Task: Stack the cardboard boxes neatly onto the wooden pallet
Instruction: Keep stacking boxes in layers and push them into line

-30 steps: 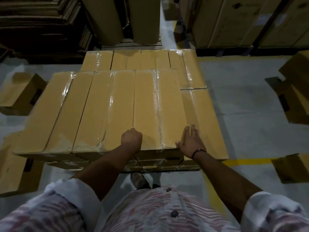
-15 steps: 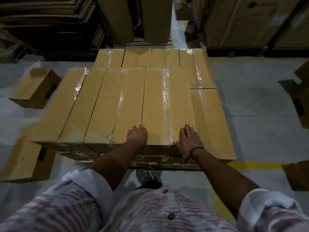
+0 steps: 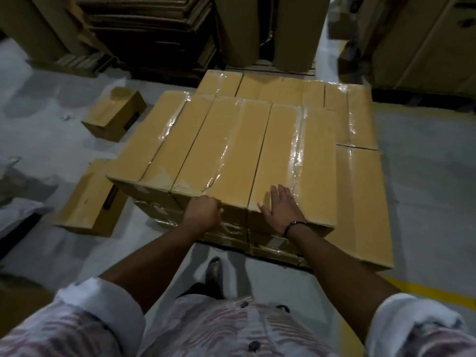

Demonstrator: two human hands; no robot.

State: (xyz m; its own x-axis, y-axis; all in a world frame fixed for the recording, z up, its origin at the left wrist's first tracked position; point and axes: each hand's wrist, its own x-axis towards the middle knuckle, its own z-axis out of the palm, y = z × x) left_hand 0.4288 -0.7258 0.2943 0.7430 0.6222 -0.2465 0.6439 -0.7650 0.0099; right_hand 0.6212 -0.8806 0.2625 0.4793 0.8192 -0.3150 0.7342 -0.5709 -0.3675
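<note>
The left hand [image 3: 203, 212], fingers curled into a fist, presses against the near edge of the middle top box [image 3: 226, 150]. Just beside it, the right hand [image 3: 283, 210] lies flat, fingers straight, on the neighbouring box [image 3: 309, 163].

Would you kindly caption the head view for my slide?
Left hand curled against the middle box, right hand flat on the right box.

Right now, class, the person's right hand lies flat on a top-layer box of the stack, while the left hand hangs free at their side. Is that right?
No. The left hand does not hang free: the head view shows its fingers curled over the near top edge of the middle box. The right hand does lie flat on the right-hand box of the top layer.
</note>
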